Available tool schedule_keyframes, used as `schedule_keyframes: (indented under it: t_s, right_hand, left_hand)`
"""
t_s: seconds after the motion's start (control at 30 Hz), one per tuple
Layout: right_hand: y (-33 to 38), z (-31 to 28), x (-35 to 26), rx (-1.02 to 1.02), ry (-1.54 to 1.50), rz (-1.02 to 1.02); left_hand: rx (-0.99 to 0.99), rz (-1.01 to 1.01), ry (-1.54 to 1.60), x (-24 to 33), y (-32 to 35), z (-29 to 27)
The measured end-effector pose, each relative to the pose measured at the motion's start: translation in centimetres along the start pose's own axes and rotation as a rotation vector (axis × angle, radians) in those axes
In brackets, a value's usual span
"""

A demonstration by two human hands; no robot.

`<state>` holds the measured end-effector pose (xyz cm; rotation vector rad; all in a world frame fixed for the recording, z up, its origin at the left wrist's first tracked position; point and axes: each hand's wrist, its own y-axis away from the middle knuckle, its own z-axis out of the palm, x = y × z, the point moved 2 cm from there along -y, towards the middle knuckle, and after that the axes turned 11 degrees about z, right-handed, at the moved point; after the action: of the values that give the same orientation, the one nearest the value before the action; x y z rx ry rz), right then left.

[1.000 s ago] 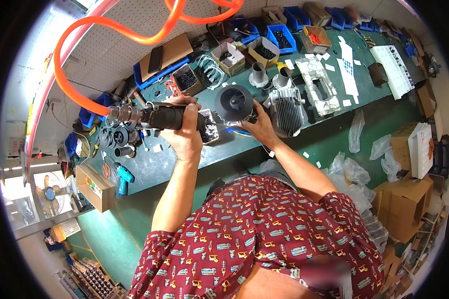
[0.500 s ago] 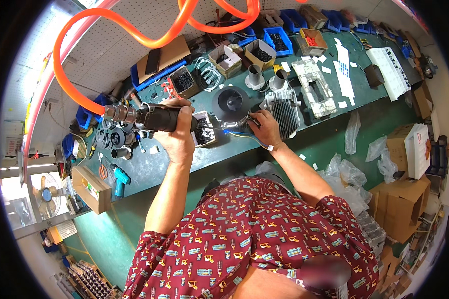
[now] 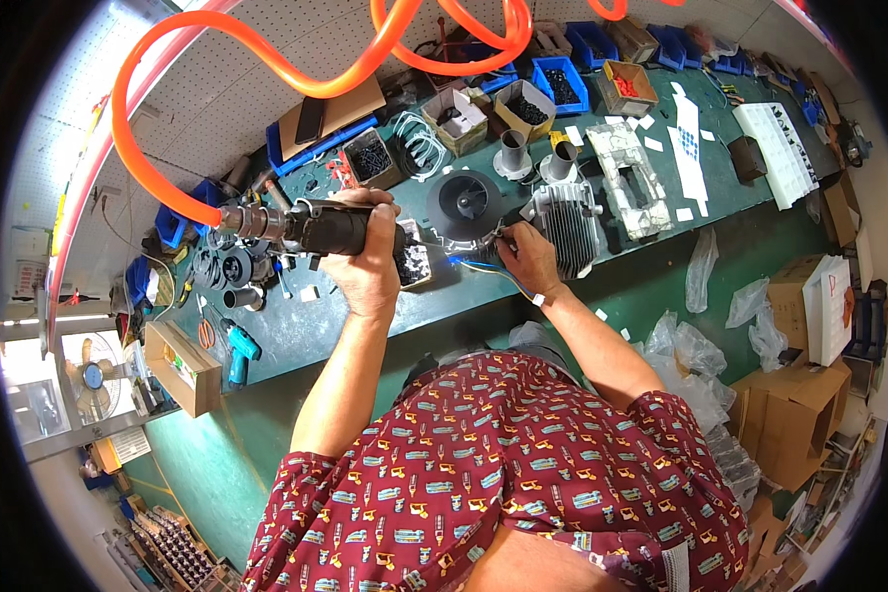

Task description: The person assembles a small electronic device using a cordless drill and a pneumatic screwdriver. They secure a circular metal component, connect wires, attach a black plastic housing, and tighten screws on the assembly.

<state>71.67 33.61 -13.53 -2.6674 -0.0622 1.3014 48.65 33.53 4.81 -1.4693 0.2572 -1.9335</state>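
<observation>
My left hand (image 3: 367, 281) is wrapped round a black air screwdriver (image 3: 328, 228), held sideways above the bench with an orange coiled hose (image 3: 158, 187) on its rear end. Its front end points right, toward a round black fan (image 3: 464, 203) in a metal housing. At the near right edge of that housing, my right hand (image 3: 533, 261) has its fingers pinched together. Whatever they hold is hidden. Blue and dark wires (image 3: 479, 265) run from the housing under my right hand to a white connector. Just right of the hand lies a finned grey metal casing (image 3: 565, 232).
Behind the fan stand two metal flanged tubes (image 3: 513, 155) and boxes of black screws (image 3: 525, 107). A pale cast frame (image 3: 629, 187) lies farther right. Left of me are a teal cordless drill (image 3: 240, 347), scissors (image 3: 206, 333) and an open carton (image 3: 184, 370) at the bench edge.
The whole view has shifted slightly. My left hand and the screwdriver have moved a little to the right, while my right hand stays at the housing edge.
</observation>
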Motion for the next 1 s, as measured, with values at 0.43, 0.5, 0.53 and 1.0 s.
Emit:
schedule_keyframes:
  t_s: [0.43, 0.5, 0.53, 1.0]
  right_hand:
    - [-0.2, 0.0, -0.2, 0.050, -0.030, -0.043]
    - [-0.1, 0.0, -0.2, 0.051, -0.040, -0.046]
    - [-0.1, 0.0, -0.3, 0.048, -0.037, -0.039]
    - [0.1, 0.2, -0.2, 0.045, 0.060, -0.026]
  left_hand:
    - [-0.082, -0.005, -0.139, -0.7, 0.1, -0.2]
    - [-0.117, -0.056, -0.135, -0.4, 0.0, 0.5]
    - [-0.152, -0.077, -0.154, 0.0, 0.1, 1.2]
    - [-0.447, -0.074, -0.206, 0.5, 0.8, 3.5]
